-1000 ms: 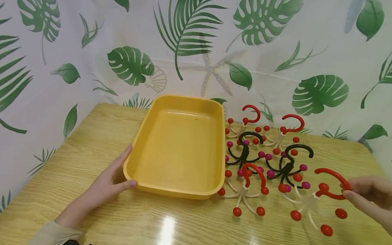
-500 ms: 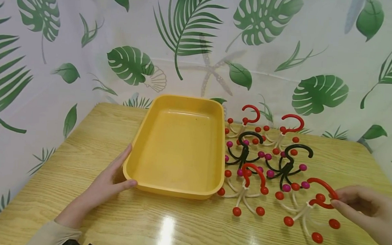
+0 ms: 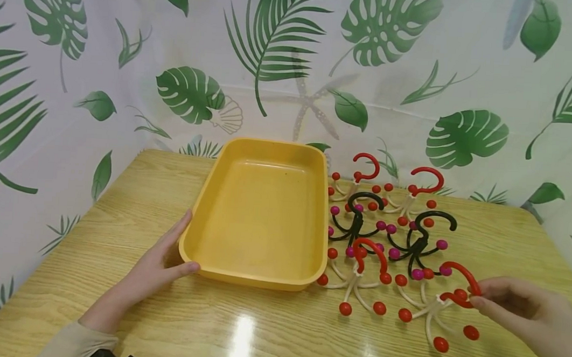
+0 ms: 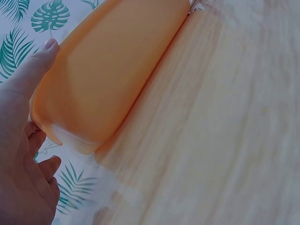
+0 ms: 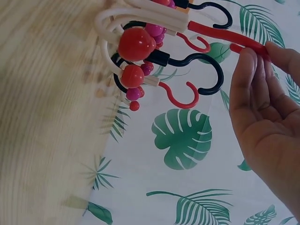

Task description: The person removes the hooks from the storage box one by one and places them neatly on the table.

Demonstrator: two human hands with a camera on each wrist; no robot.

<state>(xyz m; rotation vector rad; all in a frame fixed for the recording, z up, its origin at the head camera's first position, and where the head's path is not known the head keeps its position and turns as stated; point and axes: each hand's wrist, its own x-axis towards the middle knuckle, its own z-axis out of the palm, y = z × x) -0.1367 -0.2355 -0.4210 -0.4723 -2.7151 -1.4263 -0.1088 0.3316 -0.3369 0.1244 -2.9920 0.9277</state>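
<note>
At the near left corner of a yellow tray (image 3: 259, 220), my left hand (image 3: 152, 268) grips the rim, thumb on the near side and fingers along the left side. My right hand (image 3: 526, 315) pinches the red hook of a white, several-armed hanger (image 3: 434, 305) with red ball tips, at the right of the table. Just left of it stands a similar red-hooked hanger (image 3: 355, 279). Behind these are two black hangers with magenta balls, the left one (image 3: 356, 225) and the right one (image 3: 420, 242). Farther back stand two more red-hooked hangers, left (image 3: 355, 187) and right (image 3: 408, 201).
A wooden table (image 3: 171, 323) bears everything, backed by a white cloth (image 3: 292, 55) with green leaf prints. The hangers stand close together along the tray's right side, some ball tips near its wall.
My right hand has moved left and slightly down with the pinched hanger, toward the front red-hooked one. My left hand and the tray have stayed in place.
</note>
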